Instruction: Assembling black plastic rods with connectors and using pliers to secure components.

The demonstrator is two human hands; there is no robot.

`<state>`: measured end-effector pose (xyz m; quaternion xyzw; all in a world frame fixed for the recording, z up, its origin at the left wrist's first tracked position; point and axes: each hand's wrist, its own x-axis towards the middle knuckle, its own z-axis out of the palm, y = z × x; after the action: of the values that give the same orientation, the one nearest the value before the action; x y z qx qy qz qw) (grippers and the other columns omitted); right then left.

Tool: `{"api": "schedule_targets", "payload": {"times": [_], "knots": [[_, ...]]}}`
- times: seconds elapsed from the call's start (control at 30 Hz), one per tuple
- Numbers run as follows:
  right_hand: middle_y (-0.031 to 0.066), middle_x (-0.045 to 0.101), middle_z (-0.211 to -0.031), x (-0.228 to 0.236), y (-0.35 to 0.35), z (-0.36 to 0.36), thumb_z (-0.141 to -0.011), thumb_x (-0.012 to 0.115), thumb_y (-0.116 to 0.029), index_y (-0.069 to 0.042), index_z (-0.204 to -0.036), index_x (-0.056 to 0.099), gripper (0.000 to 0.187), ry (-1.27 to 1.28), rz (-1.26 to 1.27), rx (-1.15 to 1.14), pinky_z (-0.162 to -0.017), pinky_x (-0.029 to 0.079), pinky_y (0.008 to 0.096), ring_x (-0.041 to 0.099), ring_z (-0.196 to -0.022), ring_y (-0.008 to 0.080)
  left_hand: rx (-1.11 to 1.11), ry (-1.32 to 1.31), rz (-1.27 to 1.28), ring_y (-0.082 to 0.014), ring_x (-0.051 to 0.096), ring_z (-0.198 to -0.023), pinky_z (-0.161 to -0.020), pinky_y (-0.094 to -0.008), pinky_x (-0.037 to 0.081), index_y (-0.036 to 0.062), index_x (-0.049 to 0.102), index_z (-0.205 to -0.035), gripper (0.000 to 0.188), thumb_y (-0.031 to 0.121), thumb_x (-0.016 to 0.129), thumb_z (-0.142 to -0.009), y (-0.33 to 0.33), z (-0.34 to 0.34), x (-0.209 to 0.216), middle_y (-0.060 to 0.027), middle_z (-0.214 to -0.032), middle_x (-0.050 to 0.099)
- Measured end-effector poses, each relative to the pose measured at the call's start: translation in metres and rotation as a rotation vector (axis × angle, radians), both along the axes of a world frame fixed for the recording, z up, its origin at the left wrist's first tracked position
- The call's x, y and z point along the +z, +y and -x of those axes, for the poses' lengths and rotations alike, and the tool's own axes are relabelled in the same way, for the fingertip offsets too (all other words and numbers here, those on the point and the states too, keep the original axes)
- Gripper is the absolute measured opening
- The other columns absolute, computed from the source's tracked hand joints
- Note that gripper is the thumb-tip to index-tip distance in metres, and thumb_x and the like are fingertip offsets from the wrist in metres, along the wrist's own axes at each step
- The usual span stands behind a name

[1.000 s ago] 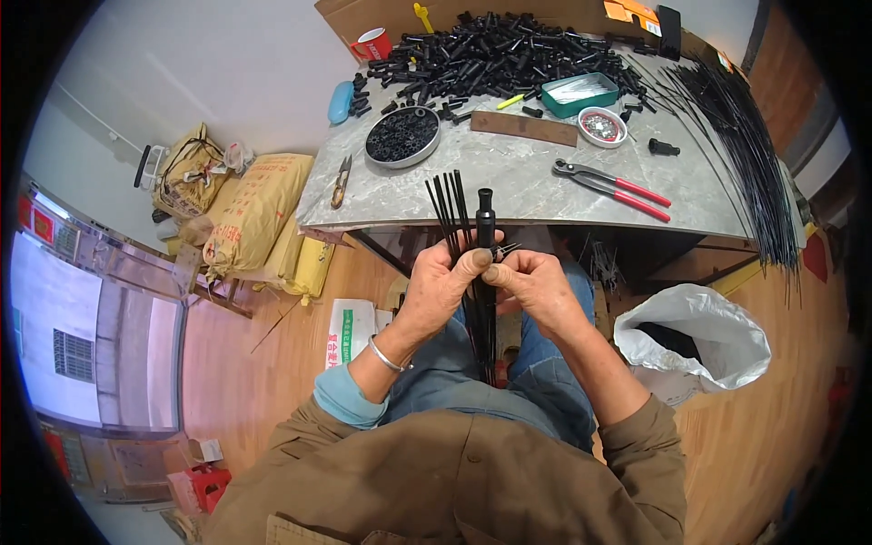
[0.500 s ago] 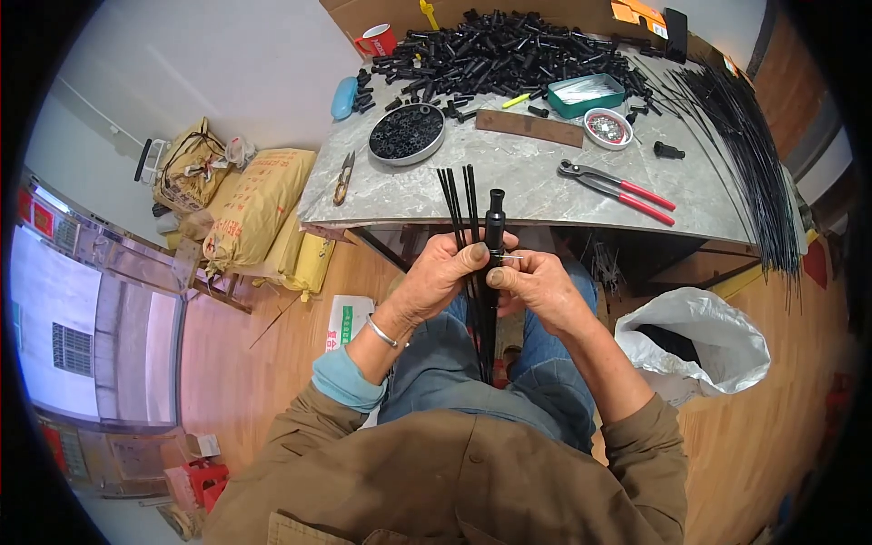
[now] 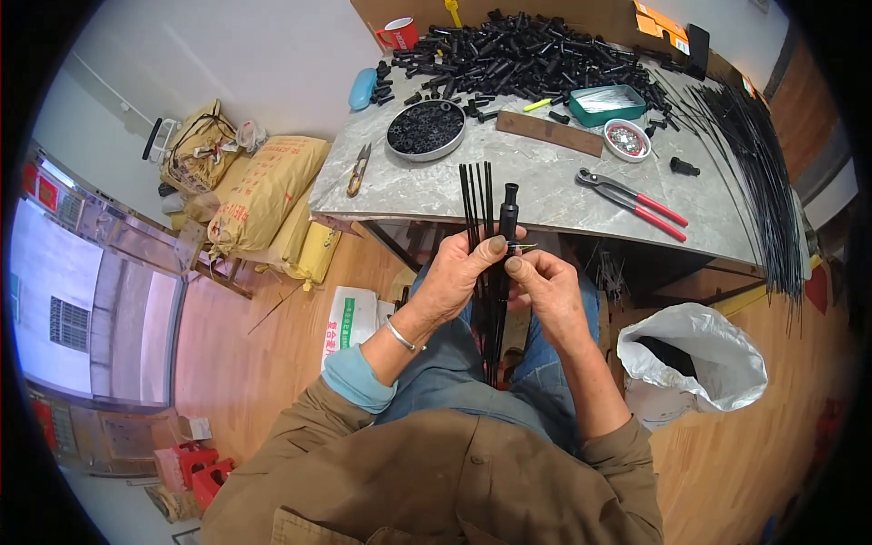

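Note:
My left hand point(image 3: 463, 271) is closed around a bundle of thin black rods point(image 3: 476, 195) and a black tubular fitting point(image 3: 509, 213), both standing upright above my lap. The rods fan out a little above the fist and run down between my knees. A thin shiny pin point(image 3: 524, 245) sticks out sideways from the fitting, just by my left thumb. Close against the fitting, my right hand point(image 3: 548, 289) has its thumb and fingers bent together below the pin. What those right fingertips grip is hidden.
On the grey table point(image 3: 545, 186) lie a heap of black fittings point(image 3: 527, 64), a bowl of small black parts point(image 3: 425, 129), red-handled pliers point(image 3: 636, 204), snips point(image 3: 359, 171) and a green tray point(image 3: 607, 104). Black rods point(image 3: 763, 173) overhang the right edge. An open white sack point(image 3: 695, 363) stands right.
The whole view has shifted, so the table sits slightly further right. My right thumb has drawn a little away from the fitting, and the pin shows at a slightly different angle.

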<state>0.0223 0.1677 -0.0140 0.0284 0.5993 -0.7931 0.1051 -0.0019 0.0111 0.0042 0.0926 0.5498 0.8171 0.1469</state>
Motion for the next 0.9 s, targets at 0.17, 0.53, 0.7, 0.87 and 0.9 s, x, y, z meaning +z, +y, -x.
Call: {"api": "schedule_targets", "payload": {"times": [0.17, 0.53, 0.7, 0.87, 0.9], "knots": [[0.0007, 0.058, -0.07, -0.001, 0.001, 0.001, -0.089, 0.069, -0.026, -0.003, -0.081, 0.062, 0.025, 0.034, 0.028, 0.022, -0.053, 0.053, 0.0233, 0.057, -0.062, 0.0078, -0.056, -0.088, -0.058, -0.0128, 0.063, -0.092, -0.083, -0.0277, 0.052, -0.0019, 0.061, -0.117, 0.039, 0.028, 0.064, -0.092, -0.003, -0.001, 0.0, -0.0076, -0.099, 0.067], [0.0027, 0.059, -0.071, 0.0, 0.005, 0.001, -0.089, 0.069, -0.022, -0.003, -0.079, 0.06, 0.022, 0.018, 0.056, 0.084, -0.053, 0.057, 0.0269, 0.06, -0.062, 0.0106, -0.09, -0.055, -0.009, -0.0133, 0.064, -0.092, -0.083, -0.0274, 0.052, -0.0012, 0.06, -0.118, 0.042, 0.029, 0.066, -0.091, -0.009, -0.002, 0.003, -0.007, -0.1, 0.067], [0.0028, 0.059, -0.071, 0.002, 0.005, 0.0, -0.088, 0.07, -0.022, -0.004, -0.078, 0.059, 0.023, -0.022, 0.081, 0.094, -0.053, 0.057, 0.0271, 0.06, -0.062, 0.0106, -0.114, -0.064, -0.046, -0.0131, 0.064, -0.091, -0.083, -0.0274, 0.052, -0.0013, 0.06, -0.119, 0.042, 0.029, 0.065, -0.091, -0.009, -0.005, 0.004, -0.0068, -0.098, 0.068], [0.0022, 0.059, -0.07, 0.006, 0.003, -0.007, -0.087, 0.07, -0.023, -0.005, -0.08, 0.059, 0.022, -0.046, 0.079, 0.077, -0.057, 0.056, 0.0253, 0.059, -0.06, 0.0108, -0.125, -0.043, 0.007, -0.013, 0.063, -0.092, -0.082, -0.0273, 0.052, -0.0014, 0.059, -0.118, 0.041, 0.03, 0.062, -0.093, -0.01, -0.009, 0.007, -0.0064, -0.099, 0.067], [0.0018, 0.059, -0.073, 0.008, 0.002, -0.008, -0.087, 0.071, -0.022, -0.005, -0.082, 0.059, 0.021, -0.03, 0.031, 0.058, -0.058, 0.054, 0.0241, 0.06, -0.063, 0.0101, -0.124, -0.042, 0.009, -0.013, 0.063, -0.092, -0.082, -0.0273, 0.052, -0.0014, 0.059, -0.118, 0.041, 0.03, 0.062, -0.093, -0.009, -0.01, 0.008, -0.0064, -0.099, 0.067]]}}
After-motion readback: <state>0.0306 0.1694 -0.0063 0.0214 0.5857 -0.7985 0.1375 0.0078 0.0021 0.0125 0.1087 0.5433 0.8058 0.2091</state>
